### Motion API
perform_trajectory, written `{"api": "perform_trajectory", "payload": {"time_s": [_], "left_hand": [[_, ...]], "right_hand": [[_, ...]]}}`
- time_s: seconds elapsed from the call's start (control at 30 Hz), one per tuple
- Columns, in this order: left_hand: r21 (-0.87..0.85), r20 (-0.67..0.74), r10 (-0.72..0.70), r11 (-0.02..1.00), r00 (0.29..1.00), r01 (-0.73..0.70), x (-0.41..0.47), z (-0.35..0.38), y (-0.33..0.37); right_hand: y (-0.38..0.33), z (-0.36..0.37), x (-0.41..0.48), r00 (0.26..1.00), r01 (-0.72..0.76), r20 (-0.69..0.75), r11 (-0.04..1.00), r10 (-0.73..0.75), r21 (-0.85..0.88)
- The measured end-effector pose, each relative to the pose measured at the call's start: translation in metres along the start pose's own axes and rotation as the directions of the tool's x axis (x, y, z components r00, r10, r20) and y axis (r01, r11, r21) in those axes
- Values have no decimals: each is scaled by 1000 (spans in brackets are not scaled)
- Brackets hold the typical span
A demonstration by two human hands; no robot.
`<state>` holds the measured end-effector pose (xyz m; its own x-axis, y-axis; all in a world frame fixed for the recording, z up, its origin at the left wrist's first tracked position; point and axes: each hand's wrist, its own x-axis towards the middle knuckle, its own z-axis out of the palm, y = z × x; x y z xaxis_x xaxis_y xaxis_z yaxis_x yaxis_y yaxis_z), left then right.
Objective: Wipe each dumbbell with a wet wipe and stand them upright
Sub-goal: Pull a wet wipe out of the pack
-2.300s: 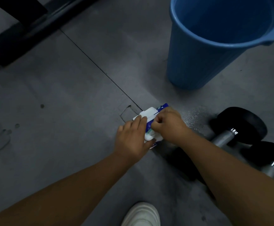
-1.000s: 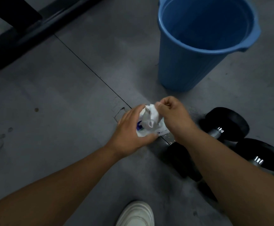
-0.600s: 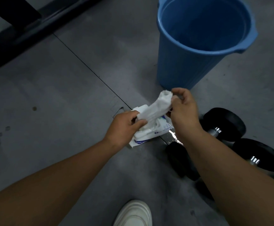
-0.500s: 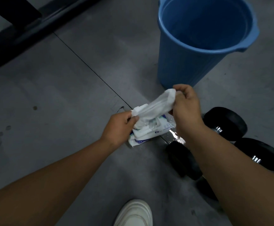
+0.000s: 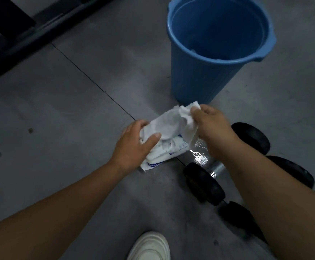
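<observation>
step: free wet wipe [image 5: 169, 122] from pack [image 5: 164, 156] | left hand [image 5: 134, 145] pinches its left end, right hand [image 5: 213, 128] grips right end | dumbbells [image 5: 203, 182] lie on floor, near right | tip: pull clear, spread flat before wiping handle

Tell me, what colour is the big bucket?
The bucket is blue, inside and out, seen clearly in the head view.
</observation>
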<state>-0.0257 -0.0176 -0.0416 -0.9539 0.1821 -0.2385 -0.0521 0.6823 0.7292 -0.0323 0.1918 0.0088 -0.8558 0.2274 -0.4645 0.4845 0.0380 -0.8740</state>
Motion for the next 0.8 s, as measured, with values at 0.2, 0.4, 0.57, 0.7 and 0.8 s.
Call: {"api": "perform_trajectory", "payload": {"time_s": [0.2, 0.4, 0.57, 0.7, 0.8], "left_hand": [[-336, 169, 108, 941, 980, -46, 3, 3, 54], [-325, 90, 84, 944, 992, -51, 7, -9, 55], [-411, 60, 36, 912, 998, -8, 5, -15, 57], [-164, 242, 13, 986, 970, 27, 7, 2, 55], [109, 269, 46, 991, 962, -78, 9, 12, 37]], "right_hand": [[-8, 11, -16, 946, -149, 310, 979, 99, 140], [-7, 1, -11, 996, -3, 90, 999, 7, -52], [-10, 6, -14, 984, -49, 177, 988, 23, 144], [-9, 21, -14, 983, -87, 173, 988, 64, 127], [-3, 24, -10, 998, -67, 11, 995, 67, 74]]}}
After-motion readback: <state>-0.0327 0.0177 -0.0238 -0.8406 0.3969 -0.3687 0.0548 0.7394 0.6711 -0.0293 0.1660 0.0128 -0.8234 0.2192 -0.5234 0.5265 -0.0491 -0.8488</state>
